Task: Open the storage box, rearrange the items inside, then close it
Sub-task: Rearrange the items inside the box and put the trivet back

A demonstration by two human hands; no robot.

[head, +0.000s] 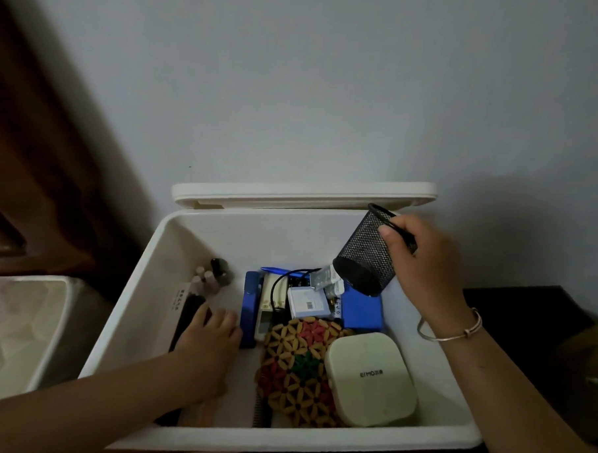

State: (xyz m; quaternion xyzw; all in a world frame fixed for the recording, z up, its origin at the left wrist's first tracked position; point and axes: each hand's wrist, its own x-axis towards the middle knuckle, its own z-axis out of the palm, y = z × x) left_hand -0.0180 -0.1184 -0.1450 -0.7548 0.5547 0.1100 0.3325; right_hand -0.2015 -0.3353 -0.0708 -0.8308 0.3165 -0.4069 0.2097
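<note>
Mid-rearrange, storage box open.
Right hand grip pinches mesh cup rim, held clear, likely freeing space; left hand fingers flat on dark items.

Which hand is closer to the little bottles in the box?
Left. The left hand lies just in front of the bottles; the right hand is across the box, holding a mesh cup.

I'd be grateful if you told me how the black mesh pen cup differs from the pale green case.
The mesh pen cup is black and see-through; the pale green case is solid. The cup is held tilted in the right hand; the case lies partly on the woven mat, untouched. Both are over the open storage box.
</note>
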